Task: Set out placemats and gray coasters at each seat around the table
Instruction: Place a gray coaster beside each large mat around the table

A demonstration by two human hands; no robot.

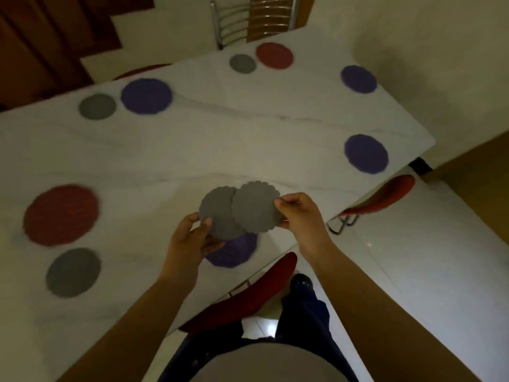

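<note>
Above the near edge of the white table (192,150), my left hand (192,238) holds a gray scalloped coaster (217,213) and my right hand (298,213) pinches a second gray coaster (256,206) that overlaps it. Under them lies a purple placemat (234,252), partly hidden. Red placemats lie at the left (61,215) and far side (274,55), purple ones at the far left (146,96), far right (359,79) and right (366,153). Gray coasters rest beside three of these mats: near left (73,272), far left (97,106), far side (242,63).
Red-seated chairs stand at the near edge (248,293) and the right edge (385,197); a metal-backed chair (248,20) stands at the far side. A wall rises to the right, and a wooden door fills the top left corner.
</note>
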